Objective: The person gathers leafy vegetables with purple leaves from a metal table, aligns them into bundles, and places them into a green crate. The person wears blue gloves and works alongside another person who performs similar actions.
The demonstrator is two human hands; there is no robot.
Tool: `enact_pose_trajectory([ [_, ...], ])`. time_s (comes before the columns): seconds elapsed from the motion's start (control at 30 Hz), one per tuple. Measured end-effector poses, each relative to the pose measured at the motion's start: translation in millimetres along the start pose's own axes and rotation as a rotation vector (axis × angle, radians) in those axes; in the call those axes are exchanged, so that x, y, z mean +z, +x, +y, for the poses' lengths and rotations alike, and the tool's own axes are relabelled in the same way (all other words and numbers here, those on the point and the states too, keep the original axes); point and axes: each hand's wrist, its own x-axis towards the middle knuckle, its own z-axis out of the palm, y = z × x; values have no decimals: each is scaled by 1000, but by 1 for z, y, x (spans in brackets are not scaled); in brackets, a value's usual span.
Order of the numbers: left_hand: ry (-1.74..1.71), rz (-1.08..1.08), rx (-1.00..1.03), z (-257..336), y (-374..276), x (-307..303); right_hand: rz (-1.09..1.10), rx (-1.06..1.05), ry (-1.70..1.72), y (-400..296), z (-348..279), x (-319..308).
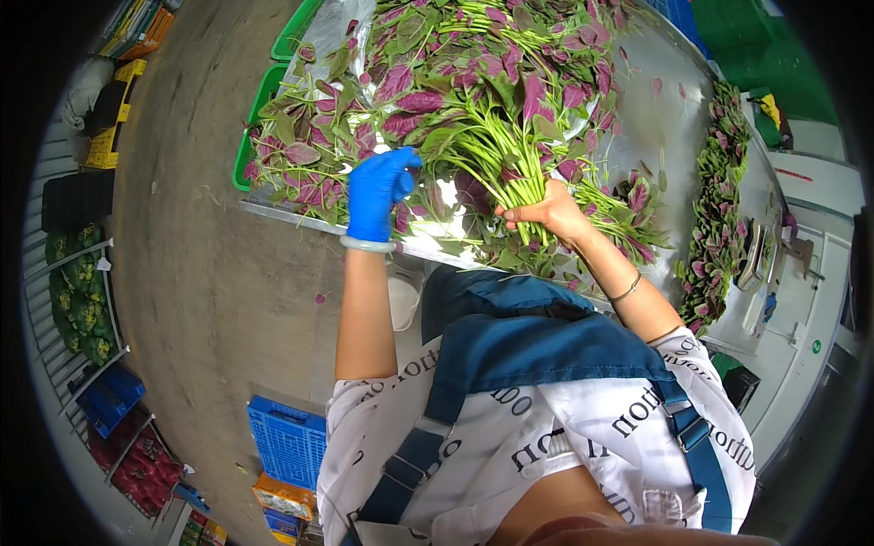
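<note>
My right hand [546,213], bare, is closed round the stems of a thick bunch of red-and-green amaranth [502,153]. Its stems point down towards me and its leaves fan out to the upper left. Left of the bunch, my left hand [379,188] wears a blue glove. Its fingers are curled with a gap between thumb and forefinger, and nothing shows in them. Loose amaranth leaves [307,143] lie beyond and beside this hand. Under and behind the bunch, more amaranth [437,61] is heaped on the metal table [655,136].
A long row of amaranth bunches [717,205] lines the table's right side, near a weighing scale [753,256]. Green crates [259,109] adjoin the left edge. A blue plastic crate [287,437] stands on the concrete floor [225,286]. Racks with filled net sacks [82,300] run along the far left.
</note>
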Motion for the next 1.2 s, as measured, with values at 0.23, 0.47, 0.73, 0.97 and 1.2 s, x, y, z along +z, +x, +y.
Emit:
enact_pose_trajectory([
  [0.23,65,-231,-115,-19,-7,58,-34,-30,-12,0,3,6],
  [0.47,-1396,-329,241,-17,-5,-36,53,87,173,-11,3,-10],
  [0.73,150,-148,396,-18,-15,59,4,65,15,1,-1,6],
  [0.97,-149,305,441,-31,2,34,26,-68,-395,-15,-34,-20],
  [1.2,193,446,388,-78,24,-58,96,-139,-468,-16,-84,-60],
])
